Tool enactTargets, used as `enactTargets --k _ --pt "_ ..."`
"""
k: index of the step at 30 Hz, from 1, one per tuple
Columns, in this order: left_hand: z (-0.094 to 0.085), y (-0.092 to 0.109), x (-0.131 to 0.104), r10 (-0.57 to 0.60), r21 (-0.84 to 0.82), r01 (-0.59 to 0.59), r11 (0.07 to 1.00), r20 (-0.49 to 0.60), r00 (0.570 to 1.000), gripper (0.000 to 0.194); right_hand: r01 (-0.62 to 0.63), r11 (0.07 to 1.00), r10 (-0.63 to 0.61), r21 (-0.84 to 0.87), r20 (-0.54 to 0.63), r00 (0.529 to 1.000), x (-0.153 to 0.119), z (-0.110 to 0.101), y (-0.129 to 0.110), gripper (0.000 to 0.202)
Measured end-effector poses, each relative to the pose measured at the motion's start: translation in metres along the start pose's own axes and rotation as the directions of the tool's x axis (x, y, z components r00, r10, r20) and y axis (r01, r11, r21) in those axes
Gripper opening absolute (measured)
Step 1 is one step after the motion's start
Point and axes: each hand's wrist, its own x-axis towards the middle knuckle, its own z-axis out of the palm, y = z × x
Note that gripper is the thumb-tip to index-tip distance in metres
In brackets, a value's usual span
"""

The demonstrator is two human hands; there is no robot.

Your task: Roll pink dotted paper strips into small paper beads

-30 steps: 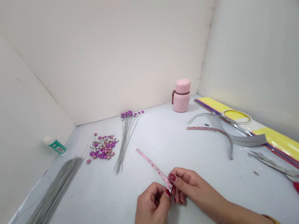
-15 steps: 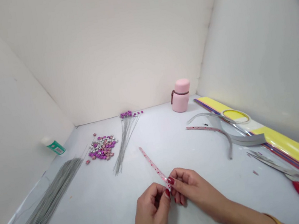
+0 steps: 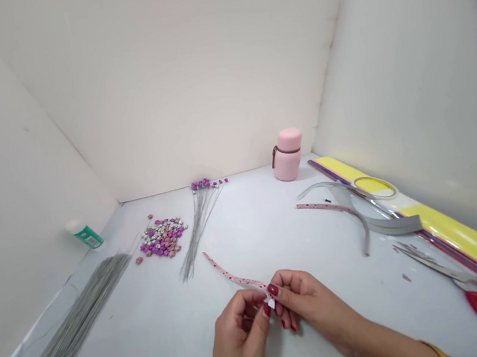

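Note:
A narrow pink paper strip with small red marks (image 3: 236,278) runs from my fingertips toward the upper left, its far end free. My left hand (image 3: 242,339) pinches the strip's near end between thumb and fingers. Close against it on the right, my right hand (image 3: 307,301) also grips that end with thumb and forefinger. A small white folded bit (image 3: 271,303) shows between the two thumbs. Left of the strip lie thin wires (image 3: 199,231) tipped with purple stars (image 3: 201,184), beside a pile of small purple, silver and pink stars (image 3: 163,237).
A bundle of grey wires (image 3: 68,335) and a green-and-white glue bottle (image 3: 89,236) lie left. A pink flask (image 3: 287,158) stands at the back. At right are paper strips (image 3: 395,225), a tape ring (image 3: 375,187), yellow sheets (image 3: 463,235) and red-handled scissors (image 3: 470,280).
The strip's free end has swung left and down, and the strip now curves. More of the white folded bit shows between my fingertips. Both hands keep their grip.

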Motion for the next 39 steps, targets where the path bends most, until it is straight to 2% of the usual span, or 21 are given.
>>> enactTargets --k 3,7,12,16,22,29,33,39 --pt "-0.001 0.000 0.000 0.037 0.060 -0.036 0.998 -0.022 0.999 0.017 0.003 1.000 -0.003 0.002 0.024 1.000 0.000 0.000 0.001 0.030" --pt "-0.004 -0.003 0.000 0.071 0.162 -0.074 0.984 0.024 0.997 0.012 -0.004 1.000 0.005 -0.007 0.053 0.999 -0.001 -0.001 0.001 0.033" --pt "-0.003 -0.008 0.001 0.128 0.113 -0.127 0.985 -0.003 0.992 0.012 -0.005 1.000 0.004 0.012 0.037 0.999 0.000 -0.001 0.002 0.033" --pt "-0.003 -0.006 0.002 0.107 0.110 -0.110 0.988 0.030 0.994 0.013 0.005 1.000 -0.005 0.007 0.012 1.000 0.002 0.000 0.004 0.033" --pt "-0.006 -0.007 0.001 0.116 0.134 -0.116 0.984 0.011 0.993 0.012 0.010 1.000 -0.009 -0.004 0.013 1.000 0.003 -0.001 0.007 0.033" --pt "0.002 0.002 -0.001 0.030 0.056 -0.024 0.998 -0.111 0.993 0.012 0.045 0.999 -0.045 -0.003 -0.041 0.998 0.002 0.000 0.004 0.030" --pt "-0.003 -0.001 0.003 -0.090 0.028 0.090 0.996 -0.007 0.996 0.019 0.055 0.998 -0.057 -0.040 -0.054 0.997 0.001 0.001 0.002 0.022" --pt "-0.017 -0.024 0.008 -0.187 0.055 0.184 0.981 0.042 0.982 0.034 0.090 0.986 -0.103 -0.141 -0.092 0.990 0.003 0.000 0.006 0.003"
